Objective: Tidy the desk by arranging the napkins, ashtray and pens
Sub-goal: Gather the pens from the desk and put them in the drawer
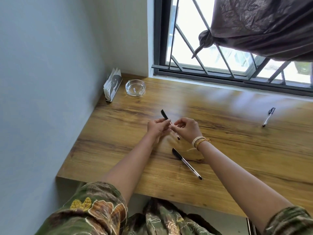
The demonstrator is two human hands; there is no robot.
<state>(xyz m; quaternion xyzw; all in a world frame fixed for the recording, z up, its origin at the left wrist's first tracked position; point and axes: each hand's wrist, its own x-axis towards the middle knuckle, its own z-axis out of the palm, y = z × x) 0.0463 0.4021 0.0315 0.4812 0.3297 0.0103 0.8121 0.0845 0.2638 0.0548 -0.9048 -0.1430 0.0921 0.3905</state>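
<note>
Wooden desk; pen half-hidden between left hand and right hand.

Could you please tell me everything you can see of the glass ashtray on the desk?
The ashtray is round, thick clear glass, and stands upright near the far left corner of the wooden desk, just right of the napkin holder but apart from it. A small pale speck shows at its bottom; otherwise it looks empty. Neither hand touches it.
</note>
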